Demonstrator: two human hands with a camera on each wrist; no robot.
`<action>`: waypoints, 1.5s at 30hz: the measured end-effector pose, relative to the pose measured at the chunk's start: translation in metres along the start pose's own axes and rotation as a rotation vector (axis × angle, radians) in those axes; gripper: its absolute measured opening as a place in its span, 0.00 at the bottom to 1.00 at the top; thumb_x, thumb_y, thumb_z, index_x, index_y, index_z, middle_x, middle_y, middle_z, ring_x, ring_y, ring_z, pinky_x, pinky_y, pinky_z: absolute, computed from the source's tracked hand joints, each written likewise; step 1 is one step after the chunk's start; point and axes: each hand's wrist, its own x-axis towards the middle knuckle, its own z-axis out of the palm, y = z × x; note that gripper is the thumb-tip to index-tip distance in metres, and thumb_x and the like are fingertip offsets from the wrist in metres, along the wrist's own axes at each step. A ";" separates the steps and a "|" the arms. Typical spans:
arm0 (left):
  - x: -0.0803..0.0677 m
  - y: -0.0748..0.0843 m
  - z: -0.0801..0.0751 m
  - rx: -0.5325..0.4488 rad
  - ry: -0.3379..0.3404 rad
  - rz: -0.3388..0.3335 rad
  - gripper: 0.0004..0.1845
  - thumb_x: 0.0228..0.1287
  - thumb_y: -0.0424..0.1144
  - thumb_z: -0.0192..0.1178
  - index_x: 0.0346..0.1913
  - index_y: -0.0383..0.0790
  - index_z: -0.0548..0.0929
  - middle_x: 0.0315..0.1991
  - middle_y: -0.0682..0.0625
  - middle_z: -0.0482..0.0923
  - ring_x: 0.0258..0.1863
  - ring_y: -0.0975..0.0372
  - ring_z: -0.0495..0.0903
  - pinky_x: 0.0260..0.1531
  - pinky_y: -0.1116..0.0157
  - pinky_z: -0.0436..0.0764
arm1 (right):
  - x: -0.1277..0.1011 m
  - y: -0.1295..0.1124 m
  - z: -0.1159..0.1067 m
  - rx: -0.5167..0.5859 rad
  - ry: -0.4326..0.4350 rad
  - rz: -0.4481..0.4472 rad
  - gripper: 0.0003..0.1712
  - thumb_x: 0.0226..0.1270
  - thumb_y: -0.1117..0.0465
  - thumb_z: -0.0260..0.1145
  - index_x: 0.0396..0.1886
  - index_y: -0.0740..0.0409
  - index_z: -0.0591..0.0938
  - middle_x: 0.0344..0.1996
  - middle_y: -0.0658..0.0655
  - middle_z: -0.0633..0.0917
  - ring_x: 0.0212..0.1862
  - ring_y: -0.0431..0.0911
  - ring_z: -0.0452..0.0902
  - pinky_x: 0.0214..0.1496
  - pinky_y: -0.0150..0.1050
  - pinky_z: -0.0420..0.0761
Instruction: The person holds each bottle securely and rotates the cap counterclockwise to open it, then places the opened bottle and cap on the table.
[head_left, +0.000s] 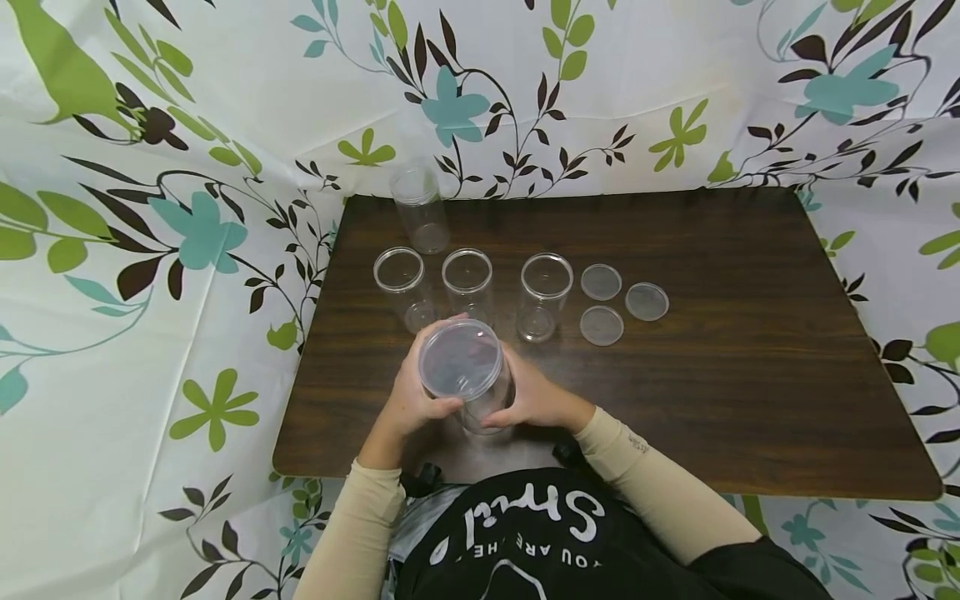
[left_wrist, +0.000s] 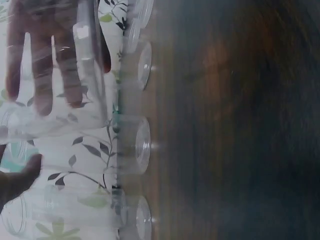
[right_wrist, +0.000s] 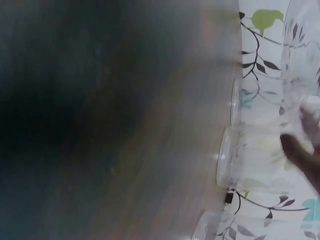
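Floral sheeting surrounds the dark counter point(head_left: 750, 400), where both the left hand point(head_left: 408, 400) and right hand point(head_left: 536, 398) curl fingers round a lidded clear jar point(head_left: 465, 375) just before three open jars point(head_left: 468, 279), which a slip could topple.

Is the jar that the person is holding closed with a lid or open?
Closed. The jar, gripped by the left hand and right hand, has a flat clear lid covering its mouth; three jars behind it are open.

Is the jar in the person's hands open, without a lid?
No: in the head view the held jar, gripped by the left hand and right hand, has a lid on top.
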 end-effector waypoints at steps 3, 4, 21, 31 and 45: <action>0.001 0.002 0.000 0.071 0.029 -0.058 0.59 0.45 0.66 0.77 0.75 0.40 0.63 0.74 0.46 0.67 0.68 0.47 0.68 0.67 0.54 0.67 | 0.002 -0.001 0.006 -0.049 0.087 -0.010 0.68 0.40 0.62 0.88 0.77 0.63 0.55 0.70 0.63 0.69 0.70 0.55 0.66 0.73 0.52 0.64; 0.001 0.002 0.001 0.092 0.047 -0.078 0.58 0.45 0.65 0.78 0.76 0.42 0.63 0.74 0.48 0.66 0.69 0.49 0.68 0.66 0.57 0.67 | 0.002 -0.001 0.008 -0.077 0.122 -0.010 0.67 0.41 0.61 0.88 0.77 0.62 0.55 0.70 0.62 0.69 0.69 0.54 0.67 0.73 0.52 0.65; 0.006 0.005 0.022 0.110 0.197 -0.096 0.69 0.36 0.71 0.77 0.79 0.42 0.55 0.78 0.48 0.59 0.74 0.48 0.60 0.71 0.42 0.56 | 0.003 0.004 0.023 -0.268 0.400 -0.049 0.66 0.39 0.56 0.88 0.73 0.68 0.58 0.63 0.69 0.73 0.64 0.59 0.71 0.68 0.55 0.70; 0.009 0.008 -0.009 -0.036 -0.064 0.055 0.72 0.40 0.74 0.71 0.80 0.34 0.48 0.77 0.34 0.54 0.75 0.42 0.55 0.69 0.63 0.65 | -0.007 -0.004 -0.008 0.009 0.081 -0.021 0.67 0.39 0.66 0.86 0.77 0.65 0.55 0.69 0.65 0.70 0.69 0.55 0.66 0.73 0.47 0.62; 0.015 0.015 -0.014 -0.197 -0.336 -0.042 0.67 0.42 0.66 0.78 0.78 0.32 0.56 0.75 0.37 0.62 0.69 0.39 0.64 0.68 0.40 0.64 | -0.010 -0.010 -0.014 0.070 -0.158 0.040 0.66 0.45 0.63 0.85 0.79 0.60 0.54 0.70 0.61 0.69 0.67 0.53 0.69 0.73 0.47 0.63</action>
